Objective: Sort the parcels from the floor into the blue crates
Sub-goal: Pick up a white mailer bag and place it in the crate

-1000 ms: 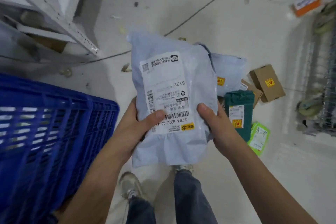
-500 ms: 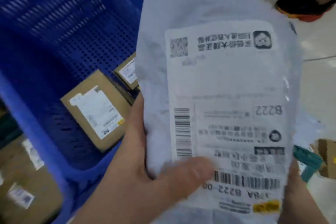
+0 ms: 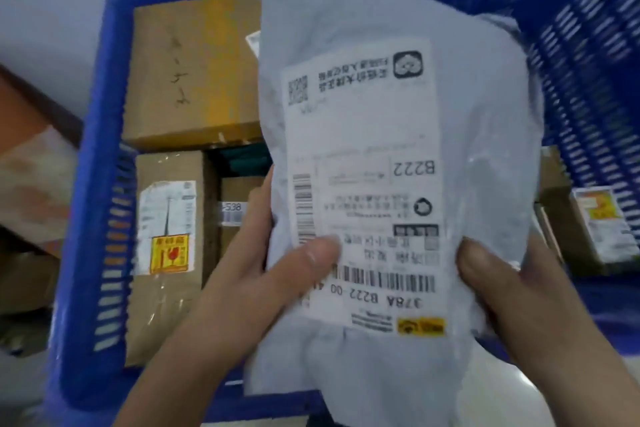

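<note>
So you've swung round from the floor pile and now both hands, left point(image 3: 263, 274) and right point(image 3: 519, 295), pinch the grey mailer point(image 3: 398, 156) by its lower edge right above a crate point(image 3: 100, 156) holding boxes point(image 3: 194, 73), so the drop's probably next.

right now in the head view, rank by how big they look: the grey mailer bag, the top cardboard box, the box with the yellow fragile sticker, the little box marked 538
1. grey mailer bag, though it is nearest the camera
2. top cardboard box and box with the yellow fragile sticker: too alike to rank
3. box marked 538, partly hidden
</note>
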Tool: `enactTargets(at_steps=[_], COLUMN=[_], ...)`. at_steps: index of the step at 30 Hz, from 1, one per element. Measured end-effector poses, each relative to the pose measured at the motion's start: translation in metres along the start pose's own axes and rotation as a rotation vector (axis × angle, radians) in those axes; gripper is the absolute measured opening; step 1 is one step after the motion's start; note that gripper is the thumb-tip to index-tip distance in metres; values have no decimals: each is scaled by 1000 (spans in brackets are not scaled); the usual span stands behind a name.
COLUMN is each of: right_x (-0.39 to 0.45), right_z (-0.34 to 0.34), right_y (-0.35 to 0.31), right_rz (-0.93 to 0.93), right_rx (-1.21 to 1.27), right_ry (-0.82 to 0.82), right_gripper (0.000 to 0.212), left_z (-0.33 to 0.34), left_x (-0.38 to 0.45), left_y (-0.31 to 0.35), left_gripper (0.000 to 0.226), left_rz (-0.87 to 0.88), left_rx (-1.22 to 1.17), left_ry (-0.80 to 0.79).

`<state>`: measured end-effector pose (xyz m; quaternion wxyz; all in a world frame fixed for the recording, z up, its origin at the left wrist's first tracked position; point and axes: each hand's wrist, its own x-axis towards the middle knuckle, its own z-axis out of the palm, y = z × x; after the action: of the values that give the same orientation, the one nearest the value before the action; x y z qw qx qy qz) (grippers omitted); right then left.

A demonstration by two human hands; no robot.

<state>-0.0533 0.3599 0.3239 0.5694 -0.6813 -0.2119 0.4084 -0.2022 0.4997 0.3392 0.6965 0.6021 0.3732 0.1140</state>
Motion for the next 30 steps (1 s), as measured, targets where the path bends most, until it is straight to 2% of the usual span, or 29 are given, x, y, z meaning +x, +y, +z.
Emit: enactTargets(at_steps=[3, 8, 13, 19, 23, 27, 30], right_x=[28, 59, 79, 88, 88, 86, 83], right_z=[37, 80, 102, 114, 120, 126, 128], right_y=[9, 48, 90, 107, 110, 112, 106], right_rz=[91, 224, 360, 408, 415, 431, 458], right_rx=[-6, 39, -39, -195, -263, -259, -311], right_ry=[-138, -295, -288, -445, -494, -505, -527], right_gripper=[38, 53, 45, 51, 49, 59, 68], left_z=[-44, -85, -82, -75, -77, -71, -55], left_x=[10, 30, 51, 55, 52, 48, 41], left_y=[-27, -80, -118, -133, -136, -125, -107], left_gripper=[42, 28, 17, 30, 44, 41, 42], left_rz=[-86, -333, -399, -473, -478, -471, -413], left_rx=[-45, -96, -117, -80, 3, 279, 771], left_ry=[40, 81, 176, 351, 382, 419, 430])
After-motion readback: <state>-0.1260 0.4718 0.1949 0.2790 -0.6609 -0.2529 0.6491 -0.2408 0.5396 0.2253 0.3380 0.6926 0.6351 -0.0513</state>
